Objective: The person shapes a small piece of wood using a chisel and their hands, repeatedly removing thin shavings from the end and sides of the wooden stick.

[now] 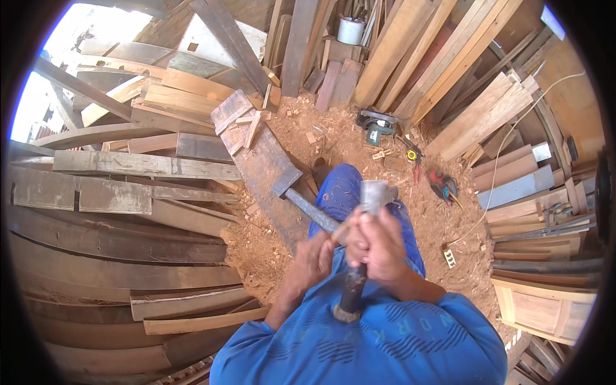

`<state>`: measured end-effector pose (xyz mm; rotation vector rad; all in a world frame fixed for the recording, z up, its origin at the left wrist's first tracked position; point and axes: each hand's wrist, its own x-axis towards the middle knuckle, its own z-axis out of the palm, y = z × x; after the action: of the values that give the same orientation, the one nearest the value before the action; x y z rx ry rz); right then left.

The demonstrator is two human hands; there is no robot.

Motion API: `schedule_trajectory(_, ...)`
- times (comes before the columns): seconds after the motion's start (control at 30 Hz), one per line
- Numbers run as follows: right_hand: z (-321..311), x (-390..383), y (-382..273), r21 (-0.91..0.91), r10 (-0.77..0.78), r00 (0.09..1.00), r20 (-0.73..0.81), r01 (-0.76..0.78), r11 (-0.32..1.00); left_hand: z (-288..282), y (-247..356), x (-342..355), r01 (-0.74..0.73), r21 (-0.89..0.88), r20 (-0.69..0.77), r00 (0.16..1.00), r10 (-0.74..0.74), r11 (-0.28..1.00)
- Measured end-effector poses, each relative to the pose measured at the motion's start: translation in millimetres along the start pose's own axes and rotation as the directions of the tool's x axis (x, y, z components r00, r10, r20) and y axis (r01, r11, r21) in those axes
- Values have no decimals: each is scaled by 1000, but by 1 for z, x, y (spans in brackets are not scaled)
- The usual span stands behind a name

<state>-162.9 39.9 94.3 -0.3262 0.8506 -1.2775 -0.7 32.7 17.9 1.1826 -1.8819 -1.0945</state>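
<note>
My right hand (380,249) is closed round a hand tool with a dark handle (353,289) and a grey metal upper end (374,195). Motion blurs that end, so its exact kind is unclear. The handle's pale butt points down at my blue shirt. Close beside it, my left hand (314,260) pinches a thin piece of wood (342,231), which reaches toward my right fingers. Past my left hand, a hammer (286,182) has its dark head at the edge of a broad plank. Its greyish handle (314,209) slants toward my hands, and its near end is hidden.
Wood chips (263,221) cover the ground. The broad plank (247,163) bears offcuts. Ahead lie a green power saw (376,130), a tape measure (411,154) and red-handled pliers (418,173). A socket strip (449,258) lies right. Stacked boards (144,165) line the left.
</note>
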Motion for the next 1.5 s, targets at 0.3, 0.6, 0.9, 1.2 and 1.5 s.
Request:
schedule_trajectory(0.3, -27, 20, -18, 139, 12, 999, -43, -6, 990, 7, -37, 10, 329, -805, 174, 927, -334, 494)
schedule_trajectory(0.6, -2, 20, 12, 126, 267, 950, 162, -288, 949, 12, -9, 75, 184, -732, -2, 962, -272, 656)
schedule_trajectory(0.9, 6, 9, 24, -65, 240, 953, 186, -232, 971, -8, -8, 63, -5, -274, -116, 993, -27, 962)
schedule_trajectory(1.2, 5, 4, 12, -82, 130, 976, 172, -118, 990, -5, 11, 42, -118, -57, -200, 974, 104, 991)
schedule_trajectory(1.5, 5, 2, 5, -112, 85, 982, 167, -67, 991, 2, 22, 37, -76, -59, -193, 979, 64, 995)
